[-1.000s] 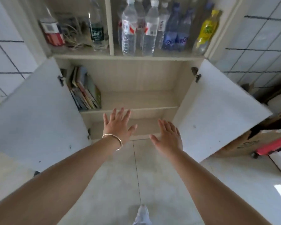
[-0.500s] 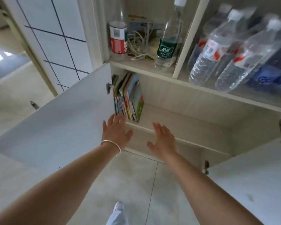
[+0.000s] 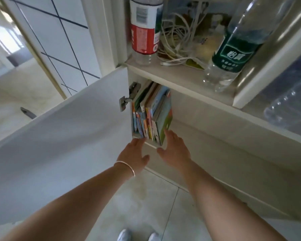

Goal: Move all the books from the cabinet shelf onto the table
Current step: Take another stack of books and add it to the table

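We are reaching both hands, left hand (image 3: 135,153) and right hand (image 3: 175,147), fingers spread wide and holding nothing, toward books (image 3: 151,117) at the shelf's (image 3: 207,134) left end; next, clamping the stack.

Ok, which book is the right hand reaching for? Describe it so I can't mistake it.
Find the open cabinet door on the left; just past its hinge, a row of books stands on the shelf. The green-covered book is the outermost on the right, by the right hand; its neighbours show only thin spines.
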